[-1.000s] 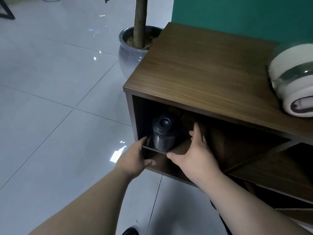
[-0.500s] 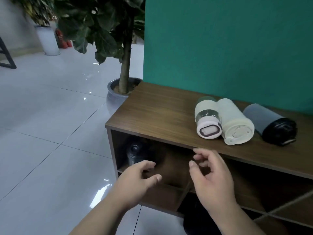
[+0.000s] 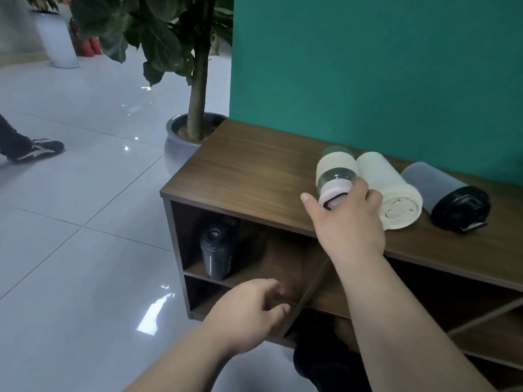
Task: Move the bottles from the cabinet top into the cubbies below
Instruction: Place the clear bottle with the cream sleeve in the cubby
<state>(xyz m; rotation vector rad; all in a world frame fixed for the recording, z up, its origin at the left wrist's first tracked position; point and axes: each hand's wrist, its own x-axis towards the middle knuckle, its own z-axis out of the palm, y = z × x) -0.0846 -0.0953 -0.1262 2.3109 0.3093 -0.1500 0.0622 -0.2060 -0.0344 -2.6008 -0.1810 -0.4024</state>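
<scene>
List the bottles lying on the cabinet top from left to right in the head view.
Glass bottle with cream sleeve and pink cap, right hand at its cap → cream bottle → grey bottle with black lid.

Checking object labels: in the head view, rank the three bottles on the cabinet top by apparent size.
1. cream bottle
2. grey bottle with black lid, close to it, so unsure
3. white bottle with pink cap, partly hidden by the right hand

Right hand (image 3: 349,216) on bottle (image 3: 335,176) (lying)
</scene>
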